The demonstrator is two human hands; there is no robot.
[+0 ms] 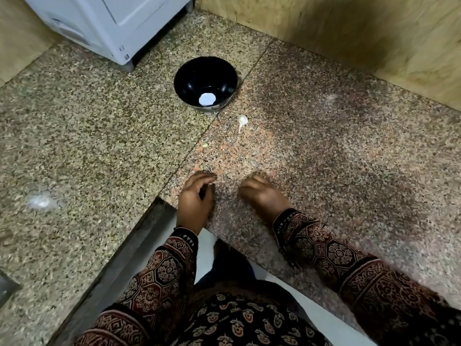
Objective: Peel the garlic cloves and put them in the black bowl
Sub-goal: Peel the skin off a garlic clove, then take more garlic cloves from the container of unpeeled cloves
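Note:
The black bowl (185, 78) stands on the granite counter, and a round white patch shows at its bottom. An unpeeled garlic clove (242, 120) with a thin tail lies just in front of the bowl, to the right. A tiny pale bit (205, 145) lies nearer to me. My left hand (195, 198) rests near the counter's front edge with its fingers loosely curled, and I see nothing in it. My right hand (262, 193) lies beside it, fingertips down on the stone, holding nothing. Both hands are well short of the clove and slightly blurred.
A white appliance (107, 23) stands at the back left, close behind the bowl. A wooden wall panel (349, 28) runs along the back right. The counter (324, 146) has an inner corner edge just below my left hand. A faint white smear (40, 202) marks the left slab.

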